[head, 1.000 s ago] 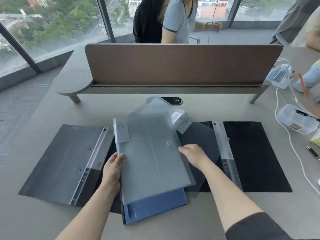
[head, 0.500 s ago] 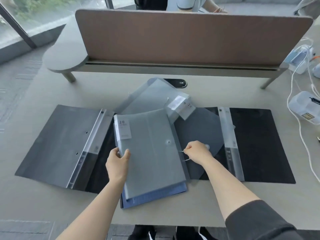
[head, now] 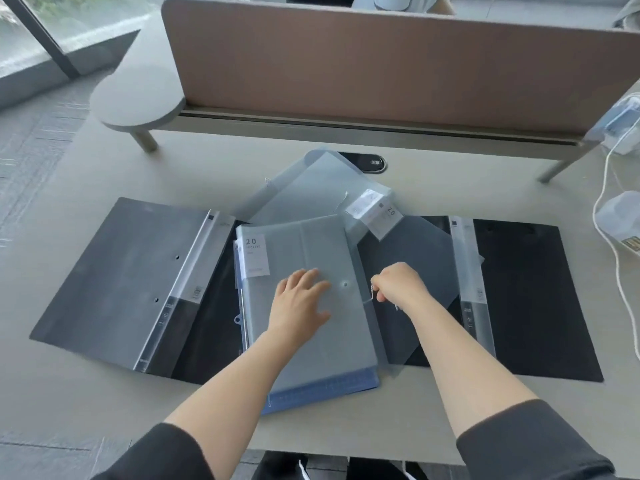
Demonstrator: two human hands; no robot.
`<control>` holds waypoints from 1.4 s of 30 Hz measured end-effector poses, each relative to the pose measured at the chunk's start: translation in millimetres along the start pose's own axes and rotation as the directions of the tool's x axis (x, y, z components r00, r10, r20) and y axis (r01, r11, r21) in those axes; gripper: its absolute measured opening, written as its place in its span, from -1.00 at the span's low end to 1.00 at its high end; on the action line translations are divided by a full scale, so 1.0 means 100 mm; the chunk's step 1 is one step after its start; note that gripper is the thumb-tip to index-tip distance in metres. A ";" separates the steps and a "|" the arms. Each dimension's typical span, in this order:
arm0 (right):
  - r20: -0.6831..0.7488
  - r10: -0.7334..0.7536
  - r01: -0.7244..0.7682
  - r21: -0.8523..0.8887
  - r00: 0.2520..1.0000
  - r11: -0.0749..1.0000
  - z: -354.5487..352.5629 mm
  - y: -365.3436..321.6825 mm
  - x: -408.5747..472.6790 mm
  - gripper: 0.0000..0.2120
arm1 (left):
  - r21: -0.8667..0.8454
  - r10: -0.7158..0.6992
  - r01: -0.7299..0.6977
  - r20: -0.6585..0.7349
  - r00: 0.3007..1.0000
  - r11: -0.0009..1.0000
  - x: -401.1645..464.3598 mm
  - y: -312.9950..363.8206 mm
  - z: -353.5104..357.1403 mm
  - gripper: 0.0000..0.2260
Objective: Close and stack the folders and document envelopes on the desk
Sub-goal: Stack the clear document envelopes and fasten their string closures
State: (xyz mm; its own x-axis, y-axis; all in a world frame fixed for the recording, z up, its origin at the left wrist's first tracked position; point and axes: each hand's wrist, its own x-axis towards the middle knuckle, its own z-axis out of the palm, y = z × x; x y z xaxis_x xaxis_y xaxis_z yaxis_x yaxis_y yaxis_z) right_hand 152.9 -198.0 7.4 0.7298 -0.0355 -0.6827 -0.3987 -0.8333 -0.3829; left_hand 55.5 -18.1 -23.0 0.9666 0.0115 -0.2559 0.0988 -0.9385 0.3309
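Head view, looking down on a grey counter point(head: 104, 386). Left hand point(head: 299, 303) laid flat, fingers spread, on the translucent grey envelope point(head: 304, 271) at the middle, holding nothing, just pressing down. Right hand point(head: 401, 284) at the envelope's right edge, fingers pinched together on a thin white string point(head: 373, 295) beside the small round button point(head: 345, 284). White label point(head: 256, 256) reading "20" at the envelope's top left corner. Blue folder point(head: 322, 391) directly beneath, showing along the near and left edges. Second translucent envelope point(head: 311, 192) behind, skewed at an angle, flap open, partly under the first. Open black folder point(head: 124, 271) spread flat to the left, touching the pile. Another open black folder point(head: 530, 299) to the right, its clear inner sheet overlapped by the pile. Brown divider panel point(head: 381, 64) upright across the far side. White cable point(head: 616, 244) trailing at the right edge.
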 end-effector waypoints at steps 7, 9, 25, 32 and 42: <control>-0.091 -0.039 0.034 -0.051 0.995 0.998 0.33 -0.26 0.16 -0.77 | 0.055 0.064 -0.064 -0.008 0.998 0.996 0.07 -0.03 0.10 -0.46; -0.117 -0.057 0.044 -0.112 0.992 0.993 0.42 -0.32 0.20 -0.78 | 0.045 0.064 -0.064 0.000 0.998 0.997 0.09 -0.06 0.11 -0.46; -0.008 -0.362 0.328 -0.400 0.932 0.855 0.70 -0.18 -0.17 -0.79 | 0.004 0.036 -0.036 -0.034 0.999 0.999 0.13 -0.13 0.17 -0.31; -0.102 -0.200 0.180 -0.181 0.974 0.967 0.40 0.14 0.05 -0.75 | 0.037 0.021 -0.021 -0.008 1.000 0.999 0.13 -0.13 0.17 -0.25; -0.208 -0.289 0.261 -0.151 0.934 0.953 0.27 -0.05 0.38 -0.76 | 0.045 0.017 -0.017 -0.005 1.000 0.999 0.13 -0.15 0.19 -0.25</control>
State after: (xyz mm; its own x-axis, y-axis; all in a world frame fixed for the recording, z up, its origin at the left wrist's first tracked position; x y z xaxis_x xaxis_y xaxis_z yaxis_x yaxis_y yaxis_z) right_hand 167.8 -180.8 -33.8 0.9128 0.0928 -0.3978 -0.1058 -0.8869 -0.4496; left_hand 61.9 -10.6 -48.5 0.9694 -0.0024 -0.2454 0.0722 -0.9530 0.2942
